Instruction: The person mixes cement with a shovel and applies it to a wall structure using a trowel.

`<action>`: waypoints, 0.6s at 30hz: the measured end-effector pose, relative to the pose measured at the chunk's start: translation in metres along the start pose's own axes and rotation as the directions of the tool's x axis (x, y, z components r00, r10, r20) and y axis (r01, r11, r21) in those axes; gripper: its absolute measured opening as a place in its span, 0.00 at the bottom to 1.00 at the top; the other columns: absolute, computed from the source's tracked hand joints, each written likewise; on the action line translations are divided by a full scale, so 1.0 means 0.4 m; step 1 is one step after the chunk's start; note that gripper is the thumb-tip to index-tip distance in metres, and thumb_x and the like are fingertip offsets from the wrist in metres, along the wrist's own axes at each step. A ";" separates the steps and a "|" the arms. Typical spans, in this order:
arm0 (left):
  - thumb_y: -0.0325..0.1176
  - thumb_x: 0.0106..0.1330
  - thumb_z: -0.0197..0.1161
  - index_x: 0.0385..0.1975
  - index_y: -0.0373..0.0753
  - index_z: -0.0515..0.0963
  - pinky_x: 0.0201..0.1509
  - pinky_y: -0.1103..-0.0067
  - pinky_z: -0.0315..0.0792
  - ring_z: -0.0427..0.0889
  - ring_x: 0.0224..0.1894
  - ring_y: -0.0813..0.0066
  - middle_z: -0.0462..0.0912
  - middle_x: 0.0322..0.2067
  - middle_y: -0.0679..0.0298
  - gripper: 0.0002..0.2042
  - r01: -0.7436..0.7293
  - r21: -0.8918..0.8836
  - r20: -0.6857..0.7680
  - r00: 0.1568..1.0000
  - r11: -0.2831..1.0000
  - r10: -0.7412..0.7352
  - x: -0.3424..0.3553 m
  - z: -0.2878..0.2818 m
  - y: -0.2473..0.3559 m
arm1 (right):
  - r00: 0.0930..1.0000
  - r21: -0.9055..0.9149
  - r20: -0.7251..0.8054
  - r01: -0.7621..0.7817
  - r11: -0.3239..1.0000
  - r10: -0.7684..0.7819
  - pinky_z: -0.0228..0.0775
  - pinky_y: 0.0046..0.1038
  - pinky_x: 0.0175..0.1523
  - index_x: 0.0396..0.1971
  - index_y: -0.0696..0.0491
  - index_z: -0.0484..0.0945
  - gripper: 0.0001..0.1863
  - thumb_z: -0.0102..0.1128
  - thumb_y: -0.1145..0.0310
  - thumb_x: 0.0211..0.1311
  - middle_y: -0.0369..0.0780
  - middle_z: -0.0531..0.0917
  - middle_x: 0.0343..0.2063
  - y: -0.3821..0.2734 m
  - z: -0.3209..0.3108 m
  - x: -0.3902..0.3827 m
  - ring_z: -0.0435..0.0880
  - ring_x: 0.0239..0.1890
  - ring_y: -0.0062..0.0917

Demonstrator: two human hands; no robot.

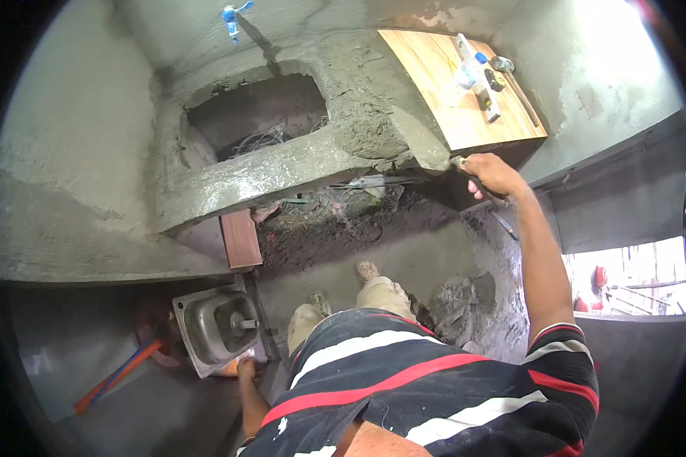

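My right hand is wrapped round the handle of a trowel. Its grey, mortar-smeared blade lies on the right end of a cement counter, close to a wood-patterned board. Rough mortar covers the counter left of the blade, while its front strip looks smooth and wet. A rectangular hole opens through the counter's left part. Down at the lower left, my left hand is beside the bottom corner of a steel sink. Its fingers are too unclear to tell whether they grip anything.
On the wood-patterned board lie a level, a tape measure and a clear bottle. A blue tap juts from the back wall. Mortar is heaped on the floor near my feet. An orange-and-blue tool leans left.
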State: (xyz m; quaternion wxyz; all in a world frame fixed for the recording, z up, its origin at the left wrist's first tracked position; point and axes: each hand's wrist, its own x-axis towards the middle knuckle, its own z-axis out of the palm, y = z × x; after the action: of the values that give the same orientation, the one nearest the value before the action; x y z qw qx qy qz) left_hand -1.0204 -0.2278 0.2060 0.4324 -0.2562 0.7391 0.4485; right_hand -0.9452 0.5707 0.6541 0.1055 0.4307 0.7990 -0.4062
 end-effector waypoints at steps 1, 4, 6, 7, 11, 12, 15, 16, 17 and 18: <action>0.33 0.62 0.58 0.36 0.44 0.74 0.17 0.77 0.67 0.75 0.20 0.73 0.75 0.23 0.66 0.05 -0.001 0.031 0.013 1.000 1.000 0.000 -0.005 0.013 -0.013 | 0.998 0.042 0.057 0.029 0.999 -0.032 0.67 0.26 0.21 0.32 0.61 0.76 0.17 0.47 0.61 0.69 0.39 0.80 0.20 0.002 0.017 0.008 0.75 0.14 0.20; 0.37 0.62 0.57 0.34 0.44 0.75 0.19 0.74 0.70 0.78 0.21 0.69 0.77 0.24 0.65 0.06 -0.016 0.061 0.049 0.999 0.998 0.013 -0.037 0.053 -0.042 | 0.995 -0.017 0.096 0.015 1.000 -0.013 0.69 0.26 0.21 0.32 0.60 0.76 0.17 0.47 0.61 0.69 0.40 0.81 0.20 -0.044 0.071 0.020 0.77 0.14 0.20; 0.36 0.62 0.57 0.33 0.44 0.75 0.19 0.73 0.70 0.79 0.22 0.68 0.77 0.25 0.64 0.05 -0.027 0.051 0.059 0.998 0.998 0.024 -0.059 0.090 -0.022 | 0.990 -0.061 0.137 -0.028 0.998 0.036 0.72 0.26 0.22 0.31 0.61 0.76 0.15 0.46 0.64 0.69 0.40 0.82 0.21 -0.078 0.100 0.033 0.79 0.15 0.21; 0.36 0.62 0.58 0.33 0.44 0.75 0.20 0.72 0.70 0.79 0.22 0.68 0.78 0.25 0.64 0.05 -0.033 0.051 0.064 0.998 0.998 0.030 -0.059 0.096 -0.019 | 0.990 -0.063 0.132 -0.034 0.997 0.042 0.72 0.26 0.22 0.31 0.61 0.76 0.15 0.46 0.64 0.69 0.40 0.82 0.21 -0.092 0.114 0.042 0.79 0.15 0.21; 0.36 0.63 0.57 0.32 0.44 0.75 0.20 0.71 0.71 0.79 0.22 0.69 0.79 0.25 0.65 0.04 0.001 -0.014 0.071 0.998 1.000 0.000 0.010 0.103 -0.036 | 0.975 -0.229 0.215 0.110 0.967 -0.060 0.74 0.26 0.23 0.33 0.62 0.77 0.13 0.44 0.70 0.69 0.41 0.82 0.21 -0.116 0.149 0.083 0.81 0.17 0.23; 0.35 0.63 0.56 0.32 0.44 0.76 0.20 0.72 0.71 0.79 0.22 0.70 0.78 0.24 0.65 0.04 -0.005 -0.018 0.069 0.998 1.000 0.006 0.037 0.095 -0.048 | 0.957 -0.264 0.252 0.213 0.941 -0.146 0.73 0.26 0.22 0.30 0.62 0.75 0.13 0.44 0.70 0.69 0.41 0.81 0.20 -0.125 0.159 0.091 0.79 0.16 0.22; 0.33 0.63 0.56 0.31 0.43 0.76 0.20 0.74 0.71 0.78 0.22 0.72 0.77 0.22 0.65 0.04 0.025 -0.064 0.080 0.997 0.998 -0.020 0.079 0.111 -0.028 | 0.945 -0.196 0.269 0.240 0.951 -0.183 0.71 0.26 0.21 0.27 0.63 0.74 0.14 0.44 0.69 0.68 0.41 0.80 0.18 -0.144 0.204 0.093 0.77 0.14 0.22; 0.32 0.63 0.56 0.30 0.42 0.76 0.20 0.75 0.71 0.78 0.22 0.73 0.77 0.21 0.66 0.03 0.069 -0.108 0.074 0.995 0.992 -0.062 0.084 0.115 -0.013 | 0.961 -0.156 0.234 0.189 0.970 -0.149 0.70 0.27 0.20 0.26 0.63 0.74 0.15 0.45 0.69 0.68 0.41 0.80 0.17 -0.151 0.221 0.090 0.77 0.13 0.21; 0.32 0.63 0.56 0.30 0.42 0.76 0.20 0.75 0.71 0.78 0.22 0.73 0.77 0.21 0.66 0.03 0.061 -0.096 0.078 0.996 0.994 -0.053 0.090 0.117 0.010 | 0.941 -0.191 0.266 0.262 0.946 -0.207 0.70 0.28 0.20 0.25 0.64 0.75 0.15 0.45 0.69 0.67 0.41 0.81 0.17 -0.141 0.224 0.094 0.79 0.14 0.23; 0.31 0.63 0.56 0.31 0.42 0.76 0.20 0.77 0.71 0.77 0.22 0.73 0.77 0.22 0.65 0.03 0.025 -0.074 0.088 0.996 0.997 -0.018 0.095 0.117 0.032 | 0.936 -0.273 0.274 0.298 0.915 -0.223 0.72 0.29 0.22 0.25 0.64 0.76 0.16 0.45 0.68 0.67 0.42 0.81 0.17 -0.128 0.227 0.102 0.80 0.14 0.25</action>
State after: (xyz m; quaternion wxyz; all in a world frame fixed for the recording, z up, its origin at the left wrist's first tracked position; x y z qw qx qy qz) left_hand -1.0298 -0.1799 0.1682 0.4592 -0.2604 0.6994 0.4819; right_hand -1.0259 0.5127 0.6027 0.2110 0.2461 0.8849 -0.3344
